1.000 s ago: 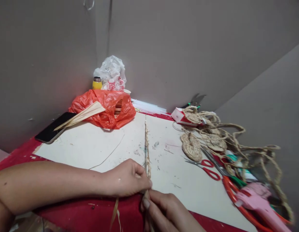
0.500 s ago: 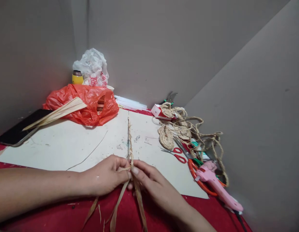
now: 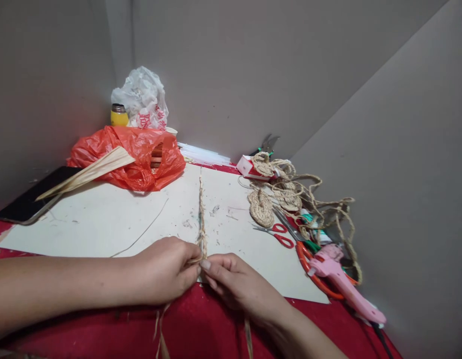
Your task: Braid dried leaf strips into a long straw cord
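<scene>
A thin braid of pale dried-husk strips (image 3: 202, 209) runs away from me over a white board (image 3: 103, 219). At its near end my left hand (image 3: 171, 269) is closed, pinching strips between thumb and fingers. Close beside it, my right hand (image 3: 231, 274) pinches strips at the same spot, the two thumbs almost touching. Loose strip ends (image 3: 248, 336) hang below both hands over the red cloth. The fingers partly hide where the strips cross.
On the right lie coiled rope pieces (image 3: 261, 208), red-handled scissors (image 3: 277, 234) and a pink glue gun (image 3: 341, 281). A red plastic bag (image 3: 103, 149), a dry husk (image 3: 92, 169) and a black phone (image 3: 32, 199) are at left. White sticks (image 3: 204, 155) lie at the back.
The strips that hung between my hands have been drawn apart to either side. My right hand has shifted slightly right and down, and the view has moved a little.
</scene>
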A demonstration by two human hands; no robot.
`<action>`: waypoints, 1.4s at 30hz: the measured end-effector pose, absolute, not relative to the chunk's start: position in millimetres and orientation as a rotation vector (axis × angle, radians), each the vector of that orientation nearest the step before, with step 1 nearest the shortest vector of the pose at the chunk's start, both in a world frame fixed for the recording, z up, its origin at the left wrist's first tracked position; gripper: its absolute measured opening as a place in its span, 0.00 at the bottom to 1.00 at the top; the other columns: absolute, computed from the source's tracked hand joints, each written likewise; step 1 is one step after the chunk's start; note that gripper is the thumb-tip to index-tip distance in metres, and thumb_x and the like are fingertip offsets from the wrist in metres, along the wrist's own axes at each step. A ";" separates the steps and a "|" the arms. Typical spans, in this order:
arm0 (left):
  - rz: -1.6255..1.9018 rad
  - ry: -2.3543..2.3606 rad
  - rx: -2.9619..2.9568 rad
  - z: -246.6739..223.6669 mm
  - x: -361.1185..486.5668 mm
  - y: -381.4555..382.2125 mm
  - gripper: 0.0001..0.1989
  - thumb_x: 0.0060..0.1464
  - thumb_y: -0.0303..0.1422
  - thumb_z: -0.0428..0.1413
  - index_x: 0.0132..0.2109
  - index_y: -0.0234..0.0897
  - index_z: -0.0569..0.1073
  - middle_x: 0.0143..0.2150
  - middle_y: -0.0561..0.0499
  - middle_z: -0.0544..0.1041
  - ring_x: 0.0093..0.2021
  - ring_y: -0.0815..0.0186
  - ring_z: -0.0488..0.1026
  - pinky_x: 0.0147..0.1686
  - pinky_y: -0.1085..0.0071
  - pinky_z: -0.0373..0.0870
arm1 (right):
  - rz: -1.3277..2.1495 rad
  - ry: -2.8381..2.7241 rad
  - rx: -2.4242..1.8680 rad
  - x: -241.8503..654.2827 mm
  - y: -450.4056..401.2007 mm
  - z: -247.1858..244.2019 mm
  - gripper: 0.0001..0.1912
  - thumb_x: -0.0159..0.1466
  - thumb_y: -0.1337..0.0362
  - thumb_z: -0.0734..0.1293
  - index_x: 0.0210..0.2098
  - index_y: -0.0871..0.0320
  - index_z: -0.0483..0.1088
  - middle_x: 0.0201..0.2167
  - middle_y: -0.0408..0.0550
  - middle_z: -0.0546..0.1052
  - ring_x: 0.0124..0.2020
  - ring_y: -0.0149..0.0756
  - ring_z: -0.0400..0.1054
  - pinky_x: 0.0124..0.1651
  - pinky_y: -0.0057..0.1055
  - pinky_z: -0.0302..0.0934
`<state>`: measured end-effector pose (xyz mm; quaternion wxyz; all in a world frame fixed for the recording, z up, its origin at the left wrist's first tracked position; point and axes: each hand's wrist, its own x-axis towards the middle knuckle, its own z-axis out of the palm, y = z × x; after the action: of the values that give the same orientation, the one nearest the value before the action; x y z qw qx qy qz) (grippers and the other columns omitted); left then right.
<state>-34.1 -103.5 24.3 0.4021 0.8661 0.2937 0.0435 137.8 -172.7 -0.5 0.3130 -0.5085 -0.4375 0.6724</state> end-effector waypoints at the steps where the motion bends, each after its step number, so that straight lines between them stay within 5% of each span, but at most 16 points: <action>1: 0.091 0.747 2.277 28.1 -35.0 -104.5 0.12 0.55 0.33 0.45 0.27 0.36 0.68 0.20 0.55 0.64 0.20 0.72 0.56 0.23 0.74 0.51 | 1.776 -1.097 -1.354 136.9 -173.3 -1.5 0.23 0.61 0.48 0.63 0.20 0.60 0.60 0.12 0.32 0.54 0.12 0.20 0.40 0.15 0.23 0.32; 6: -0.064 0.747 2.623 38.1 -39.9 -115.5 0.13 0.58 0.33 0.43 0.33 0.36 0.70 0.21 0.50 0.69 0.18 0.67 0.60 0.21 0.71 0.48 | 1.842 -0.838 -1.276 132.4 -179.3 -3.1 0.19 0.60 0.51 0.65 0.23 0.61 0.65 0.09 0.29 0.48 0.11 0.19 0.34 0.14 0.22 0.30; 9: -0.149 0.571 2.881 28.6 -43.5 -127.4 0.07 0.52 0.28 0.49 0.34 0.34 0.71 0.23 0.47 0.70 0.19 0.64 0.63 0.20 0.70 0.50 | 1.879 -0.718 -1.212 129.0 -182.1 -2.7 0.19 0.58 0.52 0.68 0.22 0.59 0.62 0.10 0.28 0.48 0.12 0.19 0.33 0.14 0.21 0.30; 13: -0.097 0.385 3.105 14.9 -49.2 -146.7 0.11 0.45 0.24 0.52 0.38 0.30 0.73 0.29 0.41 0.72 0.23 0.59 0.67 0.20 0.68 0.52 | 1.927 -0.710 -1.226 126.0 -182.4 -2.6 0.17 0.59 0.52 0.68 0.28 0.62 0.69 0.11 0.28 0.48 0.12 0.18 0.33 0.14 0.21 0.29; 19: -0.014 0.340 2.431 40.8 -59.3 -146.5 0.05 0.49 0.32 0.53 0.29 0.43 0.73 0.20 0.52 0.70 0.19 0.66 0.63 0.21 0.70 0.55 | 1.989 -0.696 -1.156 130.7 -182.0 -1.4 0.15 0.60 0.55 0.67 0.31 0.64 0.71 0.12 0.29 0.47 0.12 0.18 0.32 0.14 0.21 0.28; 23: 0.216 0.657 2.141 50.8 -50.7 -117.8 0.09 0.52 0.35 0.49 0.27 0.39 0.70 0.20 0.54 0.69 0.20 0.70 0.61 0.23 0.72 0.55 | 1.992 -0.666 -1.101 132.7 -181.8 2.6 0.15 0.59 0.55 0.68 0.29 0.63 0.69 0.12 0.29 0.47 0.13 0.18 0.32 0.14 0.20 0.28; 26: 0.383 0.825 1.848 38.3 -36.7 -100.3 0.06 0.50 0.34 0.51 0.35 0.37 0.67 0.26 0.56 0.70 0.25 0.71 0.63 0.27 0.74 0.58 | 1.979 -0.674 -1.097 131.8 -180.9 4.4 0.16 0.58 0.54 0.68 0.29 0.62 0.68 0.12 0.28 0.48 0.13 0.18 0.32 0.14 0.20 0.28; 31: 0.122 0.654 1.133 15.1 -26.4 -100.6 0.10 0.49 0.38 0.51 0.35 0.36 0.64 0.26 0.55 0.71 0.23 0.72 0.66 0.28 0.73 0.63 | 1.965 -0.752 -1.118 130.5 -179.6 5.8 0.17 0.59 0.53 0.68 0.29 0.62 0.68 0.12 0.29 0.48 0.13 0.18 0.33 0.15 0.20 0.28; 36: 0.031 0.659 1.202 15.5 -30.5 -102.0 0.09 0.49 0.37 0.49 0.30 0.35 0.68 0.19 0.60 0.56 0.16 0.76 0.46 0.17 0.76 0.43 | 1.963 -0.841 -1.162 133.5 -179.4 8.8 0.17 0.59 0.51 0.67 0.28 0.61 0.66 0.11 0.28 0.48 0.12 0.19 0.33 0.15 0.21 0.28; 42: 0.051 0.621 1.588 17.1 -33.0 -91.8 0.15 0.53 0.37 0.47 0.28 0.33 0.73 0.18 0.58 0.55 0.21 0.73 0.48 0.22 0.74 0.46 | 1.806 -1.183 -1.330 137.6 -176.8 6.9 0.19 0.61 0.50 0.64 0.28 0.62 0.69 0.12 0.31 0.52 0.14 0.21 0.40 0.17 0.23 0.35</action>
<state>-33.0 -91.8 17.1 0.6579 0.7011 0.2741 0.0226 137.6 -176.8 6.9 0.2985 -0.5007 -0.4453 0.6797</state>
